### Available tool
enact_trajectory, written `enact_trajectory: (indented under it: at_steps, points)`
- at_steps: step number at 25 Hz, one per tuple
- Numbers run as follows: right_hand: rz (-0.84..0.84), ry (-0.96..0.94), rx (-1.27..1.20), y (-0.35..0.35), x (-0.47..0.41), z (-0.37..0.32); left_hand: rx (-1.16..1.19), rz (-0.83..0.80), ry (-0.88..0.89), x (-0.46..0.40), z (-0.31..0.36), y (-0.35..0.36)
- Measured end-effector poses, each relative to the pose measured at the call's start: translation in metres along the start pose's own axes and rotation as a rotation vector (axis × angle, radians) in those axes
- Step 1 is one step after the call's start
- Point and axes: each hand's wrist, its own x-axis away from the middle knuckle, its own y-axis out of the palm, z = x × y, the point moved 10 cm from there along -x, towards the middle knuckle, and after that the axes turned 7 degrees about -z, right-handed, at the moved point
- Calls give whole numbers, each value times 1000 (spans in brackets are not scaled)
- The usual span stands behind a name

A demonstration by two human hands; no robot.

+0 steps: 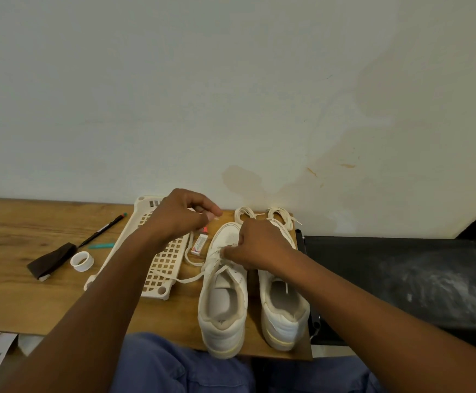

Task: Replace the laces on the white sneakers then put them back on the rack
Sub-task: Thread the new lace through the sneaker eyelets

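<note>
A person sits at a wooden tabletop (18,293), seen from above. Two white sneakers stand side by side near the tabletop's right edge, heels toward the near edge. The left hand (180,214), raised above a perforated white rack (163,268) that lies flat beside the shoes, pinches one end of a lace (191,248) between thumb and fingertips. The right hand (259,245) is curled over the left sneaker (222,302) at its eyelets, pinching the lace there. The right sneaker (283,313) looks unlaced. Two coiled laces (262,215) lie by the far edge, past the toes.

Threading seems under way. To do it well, draw the lace flat, keep both ends even, and steady the shoe so the eyelets stay facing up.
</note>
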Motion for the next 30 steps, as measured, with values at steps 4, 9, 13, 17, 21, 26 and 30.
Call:
enact_trajectory:
  at_steps: [4, 9, 13, 17, 21, 26, 30]
  points:
    - [-86, 46, -32, 9, 5, -4, 117, -133, -9, 4, 5, 18]
    - [-233, 243, -417, 18, 4, 17, 66, -253, -82, 5, -4, 36]
    - [-369, 359, -538, 29, 5, 27, -73, -327, -169, 1, -18, 51]
    - [-466, 394, -600, 35, 9, 28, -166, -354, -203, -4, -31, 61]
    - [-436, 374, -636, 32, 10, 29, -152, -361, -209, -4, -35, 67]
    - [-434, 372, -656, 35, 7, 31, -160, -346, -224, -7, -37, 71]
    - [-430, 358, -663, 35, 4, 32, -165, -302, -254, -10, -39, 71]
